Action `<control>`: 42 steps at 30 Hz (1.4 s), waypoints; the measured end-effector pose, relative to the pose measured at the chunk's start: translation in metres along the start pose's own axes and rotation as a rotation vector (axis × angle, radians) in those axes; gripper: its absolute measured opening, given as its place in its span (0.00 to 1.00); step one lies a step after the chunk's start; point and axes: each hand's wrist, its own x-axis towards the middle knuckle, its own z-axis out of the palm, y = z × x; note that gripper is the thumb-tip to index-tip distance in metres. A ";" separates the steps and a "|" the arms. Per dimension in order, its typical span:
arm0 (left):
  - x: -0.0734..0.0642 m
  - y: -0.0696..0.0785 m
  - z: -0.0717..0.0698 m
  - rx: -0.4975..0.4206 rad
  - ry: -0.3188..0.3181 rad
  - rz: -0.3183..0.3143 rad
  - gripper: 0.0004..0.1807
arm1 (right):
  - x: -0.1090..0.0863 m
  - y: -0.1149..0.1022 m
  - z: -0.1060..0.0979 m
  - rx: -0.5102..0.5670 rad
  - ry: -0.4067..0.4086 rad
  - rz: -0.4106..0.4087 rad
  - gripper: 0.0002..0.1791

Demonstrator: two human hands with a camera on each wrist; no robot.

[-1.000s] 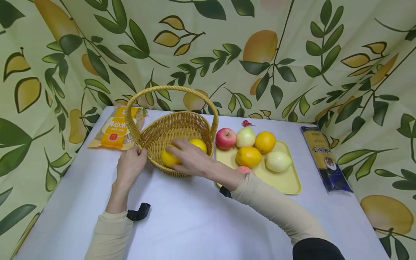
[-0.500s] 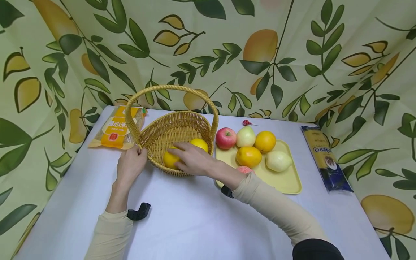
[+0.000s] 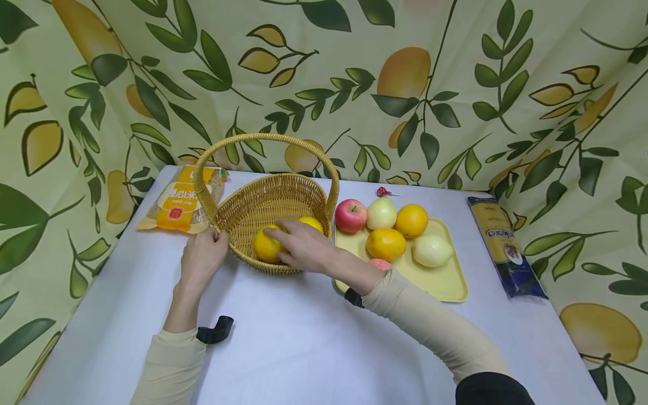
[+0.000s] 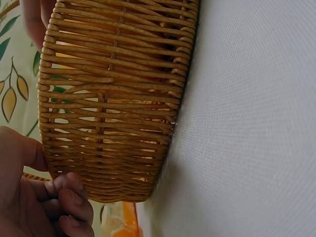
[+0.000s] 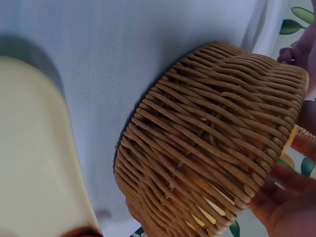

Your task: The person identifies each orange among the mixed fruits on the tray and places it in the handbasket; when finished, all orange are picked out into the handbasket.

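A wicker basket with a tall arched handle stands at the back left of the white table. My left hand pinches its near left rim; the left wrist view shows the thumb and curled fingers of that hand at the woven edge. Inside the basket, my right hand reaches over the near rim with its fingers and thumb around the right side of an orange. Behind the hand lies a second yellow-orange fruit, partly hidden. The right wrist view shows these fingers over the rim.
Right of the basket, a yellow tray bears several fruits, among them a red apple, an orange and a pale pear-like fruit. An orange-and-clear food bag lies left, a blue-gold packet far right.
The right hand has drawn slightly right, and the orange has shifted a little to the right with it; more of its surface shows. The left hand stays at the basket rim.
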 end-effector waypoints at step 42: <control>0.001 0.000 -0.001 -0.001 0.006 0.017 0.18 | 0.002 -0.003 -0.012 0.041 0.067 0.001 0.18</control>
